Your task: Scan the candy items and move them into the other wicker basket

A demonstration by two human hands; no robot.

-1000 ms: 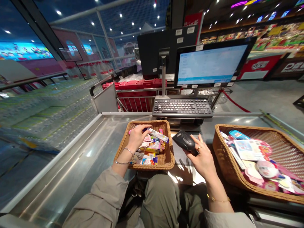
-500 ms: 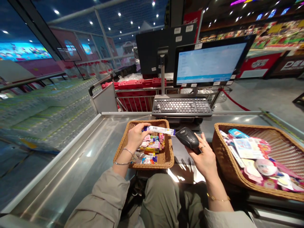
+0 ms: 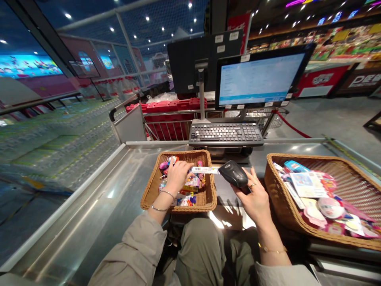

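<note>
My left hand (image 3: 177, 176) is closed on a long thin white packet (image 3: 205, 170), held level over the small wicker basket (image 3: 208, 198) of colourful small goods. The packet's right end almost meets the black handheld barcode scanner (image 3: 235, 173), which my right hand (image 3: 254, 196) grips from below, nose toward the packet. A ring shows on one right-hand finger. Both hands are above my lap, in front of the steel checkout counter (image 3: 98, 198).
A larger wicker basket (image 3: 342, 186) at the right holds several packaged items. Behind the baskets stand a keyboard (image 3: 226, 134), a lit monitor (image 3: 258, 79) and a dark customer screen (image 3: 190, 59). Red crates and a trolley rail lie beyond.
My left hand lifted the white packet out of the small basket and carried it right to the scanner's nose. My right hand raised the scanner slightly and shifted it toward the packet.
</note>
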